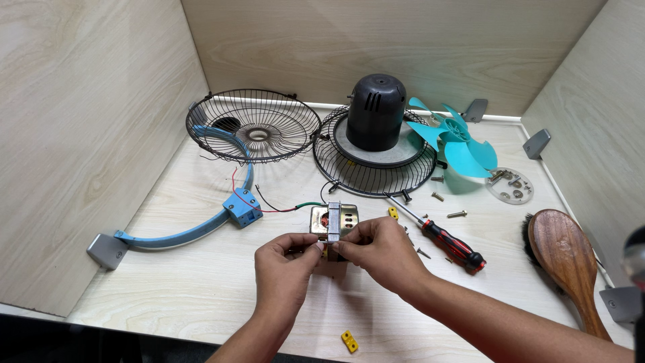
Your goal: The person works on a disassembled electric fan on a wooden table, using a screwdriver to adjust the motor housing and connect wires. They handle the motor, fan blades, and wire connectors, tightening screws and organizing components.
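Both hands hold a small fan motor (334,220) with a brass-coloured housing and a grey steel core, just above the wooden tabletop. My left hand (285,265) pinches its left side with thumb and fingers. My right hand (381,250) grips its right side and lower edge. Red, black and green wires (277,207) run from the motor toward a blue terminal block (242,207) on a curved blue bracket (181,234).
Two black wire fan guards (253,126) (373,168) lie at the back, the right one bearing a black motor cover (375,111). A teal fan blade (458,144), a clear disc of screws (510,185), a red-handled screwdriver (446,239), loose screws, a wooden brush (566,259) and a yellow piece (349,341) lie around.
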